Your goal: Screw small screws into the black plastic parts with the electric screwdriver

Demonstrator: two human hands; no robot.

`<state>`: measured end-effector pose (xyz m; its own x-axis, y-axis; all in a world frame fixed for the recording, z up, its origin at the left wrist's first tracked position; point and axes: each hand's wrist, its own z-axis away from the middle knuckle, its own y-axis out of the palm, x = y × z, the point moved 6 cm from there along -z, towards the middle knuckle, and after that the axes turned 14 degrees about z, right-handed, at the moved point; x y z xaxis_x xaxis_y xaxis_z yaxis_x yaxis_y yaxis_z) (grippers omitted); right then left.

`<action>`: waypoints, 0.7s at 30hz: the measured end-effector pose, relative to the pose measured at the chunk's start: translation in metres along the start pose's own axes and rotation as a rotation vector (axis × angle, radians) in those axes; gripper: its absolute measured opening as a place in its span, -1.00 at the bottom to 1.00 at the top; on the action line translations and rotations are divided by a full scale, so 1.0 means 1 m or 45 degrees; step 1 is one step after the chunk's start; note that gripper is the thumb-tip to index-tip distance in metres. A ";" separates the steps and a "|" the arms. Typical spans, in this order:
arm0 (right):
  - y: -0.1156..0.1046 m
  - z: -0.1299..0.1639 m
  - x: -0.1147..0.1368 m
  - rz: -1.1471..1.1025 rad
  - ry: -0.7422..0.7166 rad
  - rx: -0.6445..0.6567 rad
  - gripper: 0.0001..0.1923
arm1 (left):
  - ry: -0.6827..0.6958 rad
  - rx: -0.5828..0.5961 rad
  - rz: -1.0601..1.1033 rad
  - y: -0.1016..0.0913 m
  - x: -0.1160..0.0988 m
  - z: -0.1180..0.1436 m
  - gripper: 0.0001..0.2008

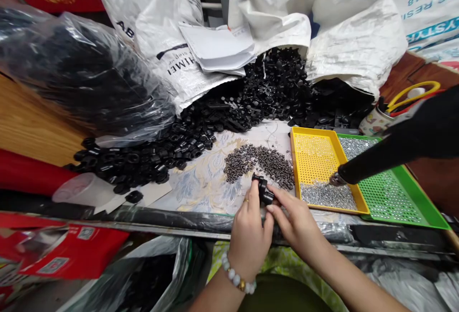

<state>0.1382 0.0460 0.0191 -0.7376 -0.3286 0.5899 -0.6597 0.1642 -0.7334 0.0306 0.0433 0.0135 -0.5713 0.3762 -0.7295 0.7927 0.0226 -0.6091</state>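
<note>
1. Both hands pinch one small black plastic part (264,190) above the table edge: left hand (251,233) fingers wrapped behind, right hand (296,223) fingertips closed on its side.
2. The person probably does best holding it steady, just beside the screw pile (260,161).

workshop | resin sacks (426,5) | heaped black plastic parts (222,111) | screw trays (315,159)

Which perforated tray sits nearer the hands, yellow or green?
The yellow tray. It lies left of the green tray, right beside the right hand, with small silvery parts piled at its near end.
</note>
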 end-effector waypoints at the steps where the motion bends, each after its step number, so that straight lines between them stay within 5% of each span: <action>1: 0.000 0.001 0.002 0.089 -0.075 -0.038 -0.59 | -0.021 0.000 0.017 0.000 0.001 0.000 -0.34; 5: 0.002 0.003 0.008 0.212 -0.260 -0.121 -0.51 | -0.070 0.007 0.071 -0.002 0.001 -0.001 -0.33; 13: 0.003 0.001 0.001 -0.149 0.099 0.099 -0.62 | -0.064 -0.018 0.079 0.002 0.000 -0.002 -0.41; 21: 0.002 0.004 0.007 0.383 -0.417 -0.017 -0.34 | -0.358 0.148 0.688 0.009 0.014 -0.001 -0.26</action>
<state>0.1322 0.0397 0.0206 -0.8140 -0.5411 0.2112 -0.4259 0.3088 -0.8504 0.0299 0.0495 -0.0017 -0.1420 0.0477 -0.9887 0.9663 -0.2100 -0.1489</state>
